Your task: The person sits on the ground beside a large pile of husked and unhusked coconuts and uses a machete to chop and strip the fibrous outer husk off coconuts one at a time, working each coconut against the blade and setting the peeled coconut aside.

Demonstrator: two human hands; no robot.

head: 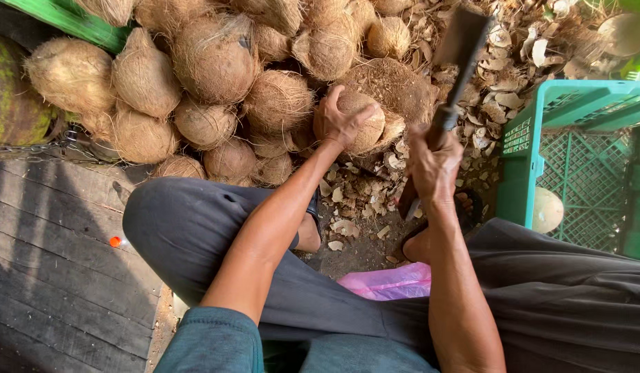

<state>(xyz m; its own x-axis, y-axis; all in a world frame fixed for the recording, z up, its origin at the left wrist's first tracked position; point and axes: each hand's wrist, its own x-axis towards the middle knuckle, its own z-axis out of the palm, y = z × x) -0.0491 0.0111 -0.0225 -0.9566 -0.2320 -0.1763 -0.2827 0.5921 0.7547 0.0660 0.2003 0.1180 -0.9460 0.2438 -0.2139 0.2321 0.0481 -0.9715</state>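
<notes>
Grip: left hand (342, 119) holds husked coconut (365, 117) | right hand (434, 164) clenches cleaver (458, 55) | teal crate (582, 159) beside

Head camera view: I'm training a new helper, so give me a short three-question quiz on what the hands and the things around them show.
1. True or false: the left hand rests on a brown, fibrous, round coconut set on a husk-covered block.
2. What does the right hand grip?
A. a pink plastic bag
B. a long dark-bladed cleaver by its handle
C. a green crate
3. Fill in: the teal plastic lattice crate holds one pale, peeled ____.

Key
1. True.
2. B; the blade is raised above the coconut, apart from it.
3. Coconut.
</notes>
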